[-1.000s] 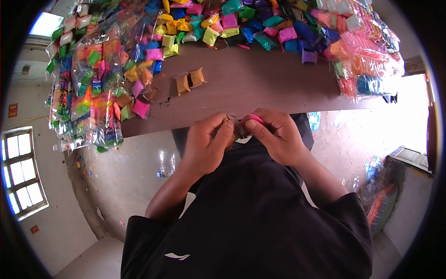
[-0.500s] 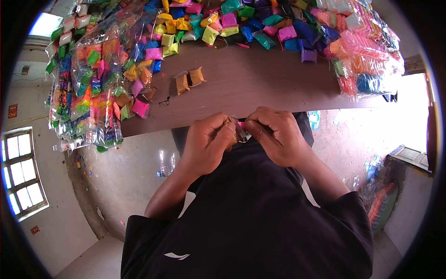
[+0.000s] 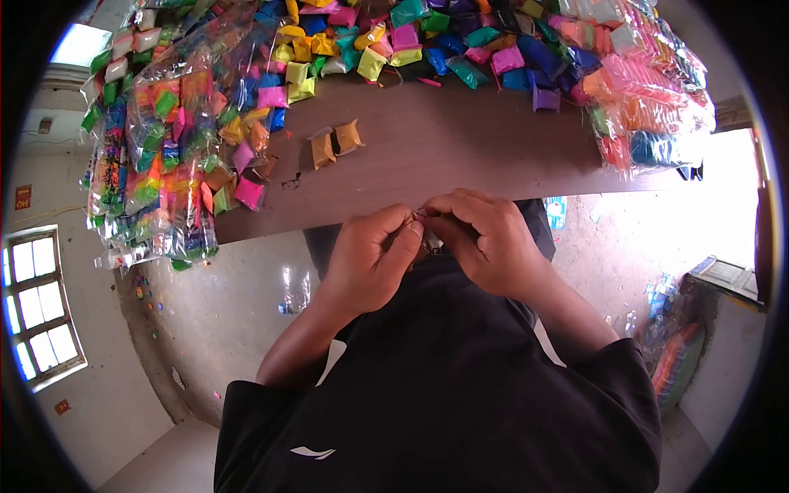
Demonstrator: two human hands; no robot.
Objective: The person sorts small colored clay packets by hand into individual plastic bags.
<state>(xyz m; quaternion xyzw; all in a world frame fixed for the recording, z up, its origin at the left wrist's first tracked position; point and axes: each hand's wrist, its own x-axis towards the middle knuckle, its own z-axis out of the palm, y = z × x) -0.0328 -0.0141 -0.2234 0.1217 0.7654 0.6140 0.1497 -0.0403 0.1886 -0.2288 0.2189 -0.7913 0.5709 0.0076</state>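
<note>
Just off the table's near edge, in front of my chest, my two hands meet at the fingertips. My left hand (image 3: 371,256) is closed, thumb against the bent index finger, on a small brownish packet (image 3: 425,245) that is mostly hidden. My right hand (image 3: 483,245) is pinched at the same spot, its thumb and index fingertips touching the packet's top edge. A bit of clear film shows between the fingertips. Nearest on the table lie two orange-brown wrapped packets (image 3: 323,149), side by side beyond my left hand.
Along the far side of the brown table (image 3: 460,140) runs a heap of small coloured packets (image 3: 394,49). Clear bags full of packets are piled at the left (image 3: 164,156) and right (image 3: 641,90). Below stands the floor with scattered plastic bottles (image 3: 294,292).
My right fingertips have come in closer to the left ones. A pink bit that showed between them is now hardly seen. The packets on the table have not moved.
</note>
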